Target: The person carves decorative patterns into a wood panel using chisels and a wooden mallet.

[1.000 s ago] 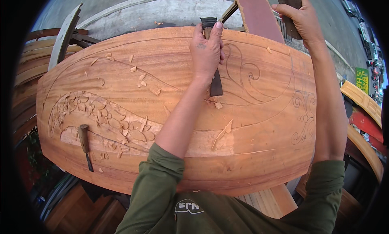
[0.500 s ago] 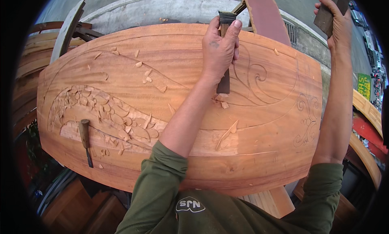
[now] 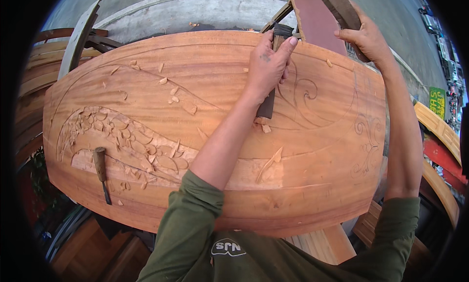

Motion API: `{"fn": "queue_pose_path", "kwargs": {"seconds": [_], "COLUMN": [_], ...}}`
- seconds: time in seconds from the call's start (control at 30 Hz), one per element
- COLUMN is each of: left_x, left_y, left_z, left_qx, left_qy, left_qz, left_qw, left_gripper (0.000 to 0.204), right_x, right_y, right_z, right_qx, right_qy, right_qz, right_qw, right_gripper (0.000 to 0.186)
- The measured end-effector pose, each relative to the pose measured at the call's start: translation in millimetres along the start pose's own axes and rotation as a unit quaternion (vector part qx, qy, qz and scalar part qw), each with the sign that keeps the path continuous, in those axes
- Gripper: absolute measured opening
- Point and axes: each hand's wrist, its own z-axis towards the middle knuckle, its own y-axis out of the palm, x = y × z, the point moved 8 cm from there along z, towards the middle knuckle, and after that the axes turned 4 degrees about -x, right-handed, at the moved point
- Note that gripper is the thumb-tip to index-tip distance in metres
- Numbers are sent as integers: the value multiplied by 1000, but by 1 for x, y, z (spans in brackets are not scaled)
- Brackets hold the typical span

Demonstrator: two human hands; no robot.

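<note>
Left hand (image 3: 267, 64) is gripping flat chisel (image 3: 265, 107), probably steadying its edge on carved wooden panel (image 3: 312, 196); right hand (image 3: 370, 41) is clutching wooden bar (image 3: 338, 7), likely for striking.

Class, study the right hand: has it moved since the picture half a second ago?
Yes. The right hand, holding the dark wooden block, has moved left in the view, closer to the right edge of the maroon plank.

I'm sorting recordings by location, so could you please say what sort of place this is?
Probably an outdoor roadside woodcarving workshop: there's a broad brown carved wooden panel, a wooden-handled dark metal chisel lying on it, and grey paved road beyond.
</note>
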Motion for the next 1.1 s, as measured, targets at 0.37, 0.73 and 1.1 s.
{"fn": "queue_pose_path", "kwargs": {"seconds": [0.37,0.73,1.1], "left_x": [-2,-1,1], "left_y": [-6,-10,-11], "left_z": [-4,-9,-11], "left_qx": [8,24,28], "left_qy": [-11,-4,-3], "left_qz": [5,8,12], "left_qw": [1000,1000,1000], "left_gripper": [39,37,38], "right_x": [19,-6,-20], "right_y": [5,2,14], "right_z": [9,5,4], "right_qx": [-31,-64,-195], "right_qy": [85,20,102], "right_qz": [78,17,-12], "right_qw": [993,998,975], "right_gripper": [99,96,94]}}
